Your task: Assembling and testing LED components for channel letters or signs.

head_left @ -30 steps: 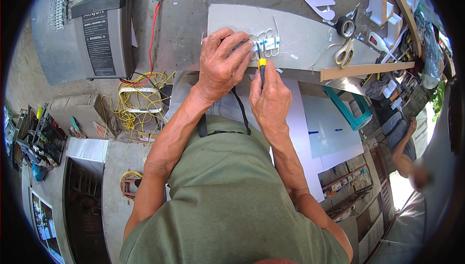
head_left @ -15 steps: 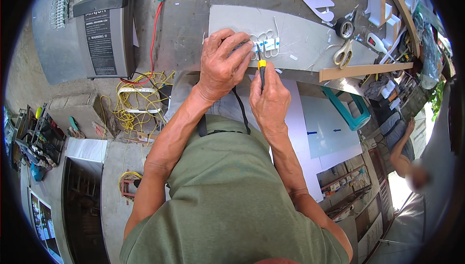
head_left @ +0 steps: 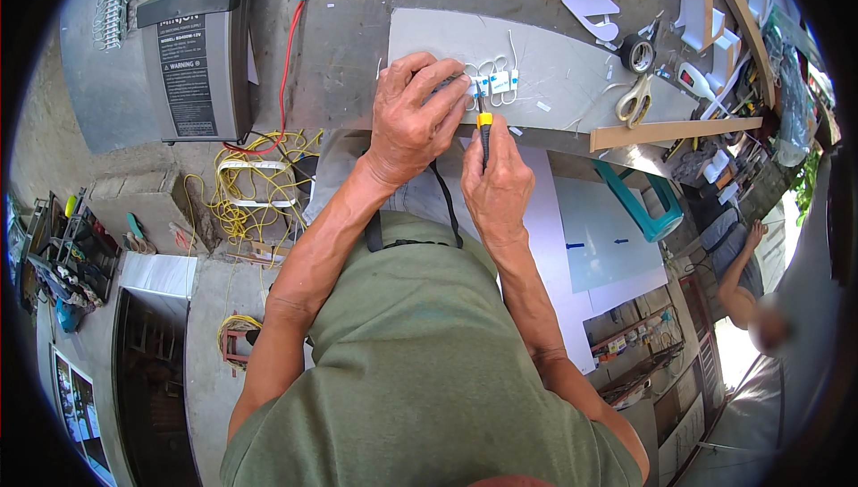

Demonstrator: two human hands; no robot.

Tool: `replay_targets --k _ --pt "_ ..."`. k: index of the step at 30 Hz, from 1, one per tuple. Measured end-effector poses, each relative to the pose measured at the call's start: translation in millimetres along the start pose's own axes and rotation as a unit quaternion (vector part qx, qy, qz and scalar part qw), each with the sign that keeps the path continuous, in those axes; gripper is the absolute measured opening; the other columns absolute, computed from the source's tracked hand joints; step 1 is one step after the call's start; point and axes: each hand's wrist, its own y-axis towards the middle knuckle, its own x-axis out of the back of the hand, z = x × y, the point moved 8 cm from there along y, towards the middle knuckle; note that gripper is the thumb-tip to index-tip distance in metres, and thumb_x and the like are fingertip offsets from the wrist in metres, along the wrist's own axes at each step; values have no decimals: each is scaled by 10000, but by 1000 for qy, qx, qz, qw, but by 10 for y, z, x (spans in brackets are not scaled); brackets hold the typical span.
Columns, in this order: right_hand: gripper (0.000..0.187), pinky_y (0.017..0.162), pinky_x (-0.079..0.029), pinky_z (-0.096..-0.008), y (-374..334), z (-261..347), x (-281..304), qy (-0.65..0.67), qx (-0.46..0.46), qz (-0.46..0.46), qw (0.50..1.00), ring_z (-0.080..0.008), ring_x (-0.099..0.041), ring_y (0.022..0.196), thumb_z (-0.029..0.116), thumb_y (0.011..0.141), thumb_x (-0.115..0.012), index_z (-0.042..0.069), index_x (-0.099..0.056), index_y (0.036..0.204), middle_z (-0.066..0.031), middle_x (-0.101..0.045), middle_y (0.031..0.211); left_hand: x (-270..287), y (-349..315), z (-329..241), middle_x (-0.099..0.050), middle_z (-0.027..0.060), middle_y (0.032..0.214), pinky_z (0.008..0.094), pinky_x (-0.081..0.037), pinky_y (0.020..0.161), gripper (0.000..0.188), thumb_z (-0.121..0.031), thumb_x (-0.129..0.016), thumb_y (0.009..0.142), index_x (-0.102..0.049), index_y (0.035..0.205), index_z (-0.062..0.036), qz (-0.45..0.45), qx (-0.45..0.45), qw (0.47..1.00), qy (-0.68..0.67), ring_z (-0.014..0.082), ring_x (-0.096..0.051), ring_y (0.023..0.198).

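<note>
A short string of white LED modules [head_left: 500,83] with blue marks and looped white wires lies on a pale grey sheet [head_left: 572,76] on the workbench. At its left end, my left hand [head_left: 413,112] is closed, its fingertips pressed on the modules; part of the string is hidden under those fingers. My right hand [head_left: 497,181] grips a slim hand tool [head_left: 485,121] with a black-and-yellow handle. Its thin tip points away from me and meets the modules just right of my left fingertips. What kind of tip it has is too small to tell.
A grey power supply [head_left: 192,67] with a red cable [head_left: 288,67] stands at the left. To the right are scissors [head_left: 635,101], a black tape roll [head_left: 636,54], a wooden strip [head_left: 675,132] and white cut-out letters [head_left: 592,3]. A teal stool [head_left: 639,201] stands below; another person [head_left: 746,272] is far right.
The tool's tip has come very slightly toward me among the modules. Both hands otherwise keep nearly the same place and grip.
</note>
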Motion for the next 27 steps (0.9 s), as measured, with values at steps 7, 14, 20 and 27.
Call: replay_targets --k 7,14,20,27 --pt "349 501 -521 -429 104 27 83 3 -20 51 999 -343 -680 596 86 947 -668 -34 -564 1259 -168 -666 815 1 16 20 -706 11 1123 390 -470 897 295 -57 -857 713 -766 993 -84 -3 0 1000 4 261 -607 1046" --pt "322 519 -529 -451 -2 -35 53 15 -35 66 997 -365 -687 616 105 960 -656 -27 -563 1237 -177 -674 825 -2 -6 -5 -706 12 1129 388 -470 894 301 -56 -860 710 -767 995 -84 -3 -3 1000 -1 264 -608 1048" --pt "344 522 -532 -447 0 -47 35 17 -34 71 997 -368 -686 619 104 956 -657 -31 -558 1256 -182 -672 822 -4 0 9 -705 14 1127 389 -474 896 294 -54 -862 709 -766 987 -80 -7 -2 1000 4 267 -607 1049" --pt "315 549 -526 -466 32 -63 105 35 -51 101 993 -386 -687 635 91 942 -665 -34 -572 1216 -193 -684 815 2 -3 -4 -704 16 1121 395 -476 896 298 -56 -861 711 -760 990 -82 -9 -1 1000 0 267 -608 1046"
